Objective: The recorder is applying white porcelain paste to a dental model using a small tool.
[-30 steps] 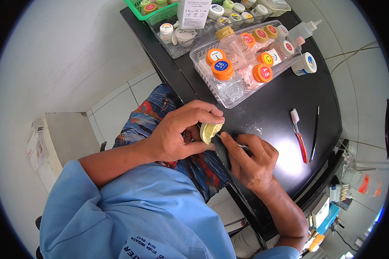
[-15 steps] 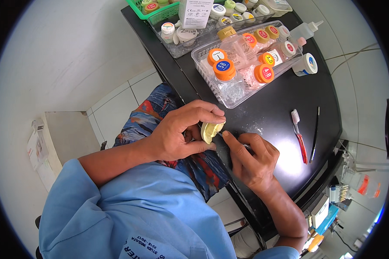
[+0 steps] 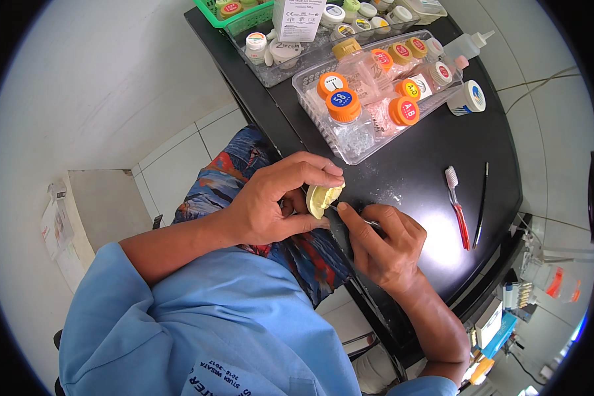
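Note:
A pale yellow dental cast point(image 3: 320, 199), curved like an arch, is gripped between the fingers and thumb of my left hand point(image 3: 277, 201). It is held over my lap at the table's edge. My right hand point(image 3: 389, 244) is closed around a slim metal carving tool point(image 3: 374, 225), pinched like a pen. The tool's thin tip meets or nearly meets the inner side of the cast; the fingers hide most of its handle. Pale dust point(image 3: 391, 196) lies on the black table beyond my right hand.
A clear plastic basket point(image 3: 356, 158) of orange-capped jars stands beyond my hands, with a tray point(image 3: 264, 76) of small jars and a box behind it. To the right lie a red-handled toothbrush point(image 3: 460, 218) and a thin black brush point(image 3: 482, 204). A white tub point(image 3: 467, 99) stands near the basket.
My right hand and the tool's tip have shifted very slightly against the cast. My left hand keeps its hold, almost unmoved.

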`<move>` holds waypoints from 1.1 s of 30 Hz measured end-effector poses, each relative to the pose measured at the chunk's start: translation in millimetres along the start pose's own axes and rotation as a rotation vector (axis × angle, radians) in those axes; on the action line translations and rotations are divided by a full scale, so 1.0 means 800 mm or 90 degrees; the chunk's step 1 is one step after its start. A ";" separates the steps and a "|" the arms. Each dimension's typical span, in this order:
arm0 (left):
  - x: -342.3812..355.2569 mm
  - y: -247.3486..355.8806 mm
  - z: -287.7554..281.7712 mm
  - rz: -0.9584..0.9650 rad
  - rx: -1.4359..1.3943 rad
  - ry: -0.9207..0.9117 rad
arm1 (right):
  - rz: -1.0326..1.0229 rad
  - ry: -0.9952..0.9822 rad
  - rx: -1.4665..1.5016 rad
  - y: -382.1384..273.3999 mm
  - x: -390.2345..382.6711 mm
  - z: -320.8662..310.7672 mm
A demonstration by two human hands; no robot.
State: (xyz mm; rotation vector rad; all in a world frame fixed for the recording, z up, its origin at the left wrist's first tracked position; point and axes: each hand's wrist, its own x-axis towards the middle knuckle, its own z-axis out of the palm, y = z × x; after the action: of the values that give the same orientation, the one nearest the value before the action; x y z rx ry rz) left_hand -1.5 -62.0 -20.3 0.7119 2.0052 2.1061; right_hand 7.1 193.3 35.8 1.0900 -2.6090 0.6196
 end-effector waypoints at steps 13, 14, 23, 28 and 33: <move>0.000 0.000 -0.001 -0.005 0.002 -0.002 | -0.021 -0.004 0.010 -0.001 0.001 -0.001; 0.000 0.001 -0.001 -0.005 0.002 -0.001 | -0.022 -0.004 0.010 -0.001 0.001 -0.001; 0.000 0.000 -0.004 -0.001 0.017 -0.005 | 0.008 0.004 -0.005 0.000 0.001 0.000; 0.000 -0.001 -0.004 -0.026 -0.011 0.003 | 0.013 0.006 0.002 0.001 0.001 0.000; 0.000 -0.001 -0.004 -0.022 -0.006 0.004 | 0.003 0.005 0.010 0.001 0.000 0.000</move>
State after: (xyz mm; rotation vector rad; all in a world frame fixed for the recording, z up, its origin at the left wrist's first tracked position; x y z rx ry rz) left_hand -3.1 -64.6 -21.3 0.6638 1.9949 2.0996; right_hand 6.6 193.9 35.9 1.0842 -2.6046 0.6461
